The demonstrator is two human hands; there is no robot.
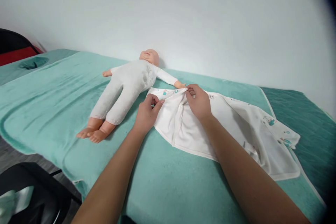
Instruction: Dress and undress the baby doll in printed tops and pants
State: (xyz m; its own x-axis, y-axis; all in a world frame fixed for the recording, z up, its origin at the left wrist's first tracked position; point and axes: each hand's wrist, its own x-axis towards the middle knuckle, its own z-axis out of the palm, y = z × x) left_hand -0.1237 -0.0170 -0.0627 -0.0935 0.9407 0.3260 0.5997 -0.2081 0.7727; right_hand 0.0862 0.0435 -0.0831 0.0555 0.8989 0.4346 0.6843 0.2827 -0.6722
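Note:
A white baby shirt (194, 131) with small printed figures lies spread out on the green cover, its inner side partly showing. My left hand (148, 112) pinches its near left edge between thumb and fingers. Higher up, my right hand (198, 102) has its fingers closed on the shirt's upper edge, close to the doll's hand. The baby doll (132, 73), with a white cloth body, lies on its back to the left of the shirt. Its arms are spread apart and its bare feet point toward the lower left.
The green cover (52, 94) lies over a bed or table against a white wall (199, 21). A darker green surface (307, 122) shows at the right. At the lower left stands a black chair (34, 189) with a pale item on it. Another black and red item is at the far left.

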